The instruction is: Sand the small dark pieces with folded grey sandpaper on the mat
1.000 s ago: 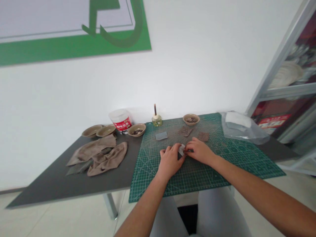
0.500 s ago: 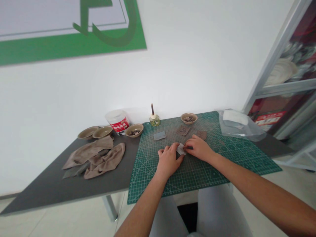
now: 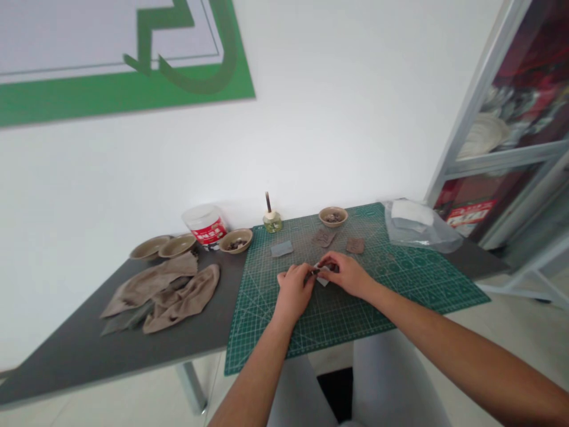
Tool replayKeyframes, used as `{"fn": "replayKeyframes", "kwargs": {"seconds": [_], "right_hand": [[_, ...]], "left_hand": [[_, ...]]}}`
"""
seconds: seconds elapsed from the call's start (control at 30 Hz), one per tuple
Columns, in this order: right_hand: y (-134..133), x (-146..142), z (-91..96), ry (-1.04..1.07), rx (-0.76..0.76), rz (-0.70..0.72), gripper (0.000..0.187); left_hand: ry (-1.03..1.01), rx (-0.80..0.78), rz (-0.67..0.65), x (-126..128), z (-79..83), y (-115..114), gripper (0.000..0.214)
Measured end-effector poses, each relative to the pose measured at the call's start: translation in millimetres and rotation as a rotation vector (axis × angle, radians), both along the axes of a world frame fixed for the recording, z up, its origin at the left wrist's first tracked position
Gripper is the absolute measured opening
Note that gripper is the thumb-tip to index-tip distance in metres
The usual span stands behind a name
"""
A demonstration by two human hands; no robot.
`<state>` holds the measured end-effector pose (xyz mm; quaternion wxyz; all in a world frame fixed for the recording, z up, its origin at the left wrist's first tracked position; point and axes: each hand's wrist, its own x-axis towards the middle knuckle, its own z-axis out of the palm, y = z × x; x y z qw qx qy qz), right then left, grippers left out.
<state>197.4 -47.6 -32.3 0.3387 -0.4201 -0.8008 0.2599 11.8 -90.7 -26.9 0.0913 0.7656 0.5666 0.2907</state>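
Over the green cutting mat (image 3: 267, 320) my hands meet above a small pale square sheet (image 3: 323, 280). My left hand (image 3: 293, 293) has thumb and fingertips pinched on a small dark piece (image 3: 315, 272), whose kind I cannot make out. Closed at the fingertips, my right hand (image 3: 349, 274) is just to its right, over the pale sheet. Its fingers hide what they hold, if anything. Beyond the hands lie a grey-blue rectangular sheet (image 3: 281, 248) and two brown textured pieces, one crumpled (image 3: 325, 237) and one squarish (image 3: 355, 245).
A bowl of dark bits (image 3: 333, 217) and a small glass bottle with a dark stick (image 3: 272, 221) stand at the back. Left are another bowl (image 3: 236, 241), a red-labelled tub (image 3: 205, 225), stacked-looking bowls (image 3: 178, 245) and brown cloths (image 3: 182, 296). A plastic bag (image 3: 420, 225) lies right.
My left hand's fingers have drawn together onto the small dark piece. My right hand has shifted slightly over the pale sheet. The whole view has moved a little.
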Motion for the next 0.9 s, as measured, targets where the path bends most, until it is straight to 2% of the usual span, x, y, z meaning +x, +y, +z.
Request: {"fn": "replayKeyframes", "kwargs": {"seconds": [0.13,0.2,0.27,0.37,0.47,0.53,0.63,0.73,0.83,0.9], "right_hand": [[-2,-6,-4.3,-0.255,0.128,-0.226,0.051],[0,-11,-3.1,-0.356,0.074,-0.273,0.059],[5,-16,1.7,-0.396,-0.049,-0.274,0.060],[14,-21,12.3,-0.409,-0.179,-0.230,0.045],[19,-21,21.2,-0.378,-0.178,-0.178,0.019],[20,-16,24.1,-0.339,-0.139,-0.180,0.010],[17,-4,23.2,-0.288,-0.060,-0.230,0.018],[14,6,17.9,-0.264,-0.020,-0.196,0.031],[11,9,13.4,-0.279,0.015,-0.162,0.016],[9,8,12.3,-0.265,0.072,-0.196,0.008]], "left_hand": [[-0.106,0.044,0.086,-4,-3.8,3,0.009],[-0.157,0.029,0.104,-6,-6.3,6,0.009],[-0.188,0.015,0.095,-8,-8.7,8,0.010],[-0.227,0.017,0.104,-10,-10.5,10,0.011],[-0.269,0.028,0.139,-11,-10.0,11,0.012],[-0.301,0.039,0.137,-12,-9.0,11,0.012],[-0.351,0.041,0.135,-11,-7.5,10,0.012],[-0.366,0.034,0.145,-11,-7.0,10,0.013],[-0.354,0.035,0.135,-11,-7.6,11,0.012],[-0.350,0.034,0.128,-11,-8.0,11,0.012]]}}
